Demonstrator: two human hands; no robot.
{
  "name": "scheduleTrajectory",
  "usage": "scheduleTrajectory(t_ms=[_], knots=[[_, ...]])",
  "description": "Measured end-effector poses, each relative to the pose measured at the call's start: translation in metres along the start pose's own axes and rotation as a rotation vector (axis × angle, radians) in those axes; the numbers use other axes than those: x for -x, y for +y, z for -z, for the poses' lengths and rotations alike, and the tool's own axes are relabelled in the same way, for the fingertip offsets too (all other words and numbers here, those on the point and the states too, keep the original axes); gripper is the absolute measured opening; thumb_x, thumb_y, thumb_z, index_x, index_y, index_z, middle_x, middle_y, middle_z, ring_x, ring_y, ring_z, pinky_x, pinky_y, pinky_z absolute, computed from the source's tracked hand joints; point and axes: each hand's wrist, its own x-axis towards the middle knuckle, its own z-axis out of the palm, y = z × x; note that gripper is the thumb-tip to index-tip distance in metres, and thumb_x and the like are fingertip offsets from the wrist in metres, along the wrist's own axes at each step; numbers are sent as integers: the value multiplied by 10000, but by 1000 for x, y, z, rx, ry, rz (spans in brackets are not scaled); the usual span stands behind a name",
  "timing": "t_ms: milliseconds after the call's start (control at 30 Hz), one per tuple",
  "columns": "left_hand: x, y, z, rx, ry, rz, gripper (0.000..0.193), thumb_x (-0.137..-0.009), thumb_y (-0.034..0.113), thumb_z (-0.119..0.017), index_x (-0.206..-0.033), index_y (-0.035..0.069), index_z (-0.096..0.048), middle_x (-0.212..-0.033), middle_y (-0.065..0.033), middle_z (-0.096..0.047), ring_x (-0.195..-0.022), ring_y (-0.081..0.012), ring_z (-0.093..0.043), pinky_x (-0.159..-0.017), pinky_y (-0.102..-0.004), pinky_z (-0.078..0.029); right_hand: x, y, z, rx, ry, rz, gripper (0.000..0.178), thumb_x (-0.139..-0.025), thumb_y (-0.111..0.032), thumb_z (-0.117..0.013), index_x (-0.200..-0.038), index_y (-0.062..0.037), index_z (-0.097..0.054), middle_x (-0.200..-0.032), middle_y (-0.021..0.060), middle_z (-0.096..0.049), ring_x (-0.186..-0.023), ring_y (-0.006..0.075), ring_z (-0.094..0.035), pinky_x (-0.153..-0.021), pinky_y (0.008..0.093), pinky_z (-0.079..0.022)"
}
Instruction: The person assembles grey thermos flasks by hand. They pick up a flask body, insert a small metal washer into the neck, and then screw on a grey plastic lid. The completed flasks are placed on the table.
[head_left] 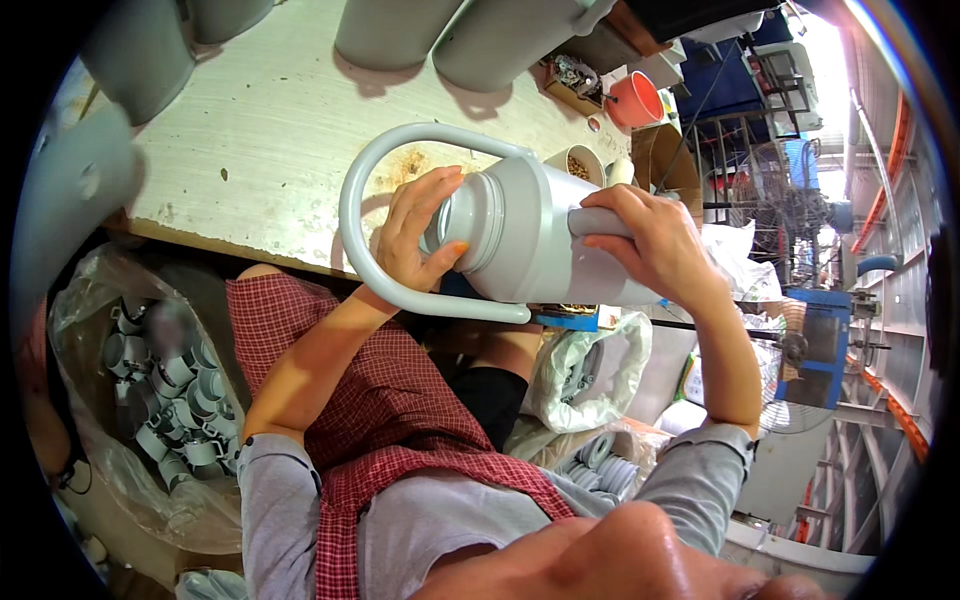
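A pale grey jug point(535, 225) lies tilted on its side over the table's front edge, its ringed neck point(487, 220) facing left. A big U-shaped carrying handle point(353, 200) is attached at its shoulder and loops round past the neck. Inside that loop, my left hand point(412, 235) curls about the mouth, with thumb and fingers against the rim. Whether anything small sits under those fingers is hidden. My right hand point(655, 240) clasps the short side grip point(597, 222) on the jug's body, fingers over it and thumb below.
More grey jug bodies point(395, 30) stand along the far side of the white table point(250, 130). A red-orange bucket point(635, 98) and a cup of small brown parts point(578, 163) are at right. Plastic bags of grey parts point(165, 370) sit below, left and right point(590, 375). Fans point(780, 200) stand farther right.
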Motion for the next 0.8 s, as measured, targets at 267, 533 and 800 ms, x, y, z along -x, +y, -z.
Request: scheduleTrajectory(t_ms=[267,533,800], knots=[[18,4,-10,3,-20,81,337,-922,301,-581,-841,-27,-596,-877,-206,-604,-808,-349,-581,-880,-408,-438,-4,-7,0,45,8,5,291,-806,-211,-711,-1023,-63,-587,-875,149,-648,-778,359,-634,-677,432,-496],[10,11,-34,84,107,215,485,-990,341,-498,-720,-27,-663,-620,-147,-622,-730,-328,-617,-998,-456,-352,-4,27,-19,261,185,265,428,-828,-493,-661,-869,-81,-555,-732,87,-619,-654,322,-638,-536,414,-501],[19,7,-5,282,315,654,432,-997,362,-499,-967,-47,-635,-908,-87,-647,-763,-155,-605,-671,-301,-504,45,23,-8,326,853,415,280,-744,-286,-759,-932,-104,-658,-873,52,-657,-686,239,-636,-613,333,-523]])
